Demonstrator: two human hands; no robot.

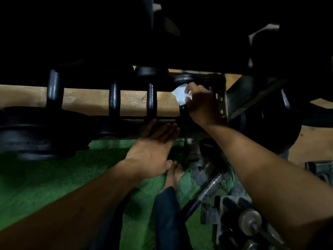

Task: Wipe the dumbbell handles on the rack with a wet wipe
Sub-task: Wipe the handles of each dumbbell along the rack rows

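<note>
Wet wipe on a dumbbell handle at the rack

Right hand (200, 103) pinches the wet wipe (180, 94) round what seems a dark dumbbell handle (183, 110); left hand (155, 147), fingers straight, rests on the rack (133, 118) rail

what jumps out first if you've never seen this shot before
The white wet wipe stands out most, bright against the dark rack, gripped by the right hand around a dumbbell handle at the rack's right end. Next comes the left hand, fingers straight, resting at the rack's front rail just below. To the left, three more dark dumbbell handles stand in a row over the green floor.
</note>
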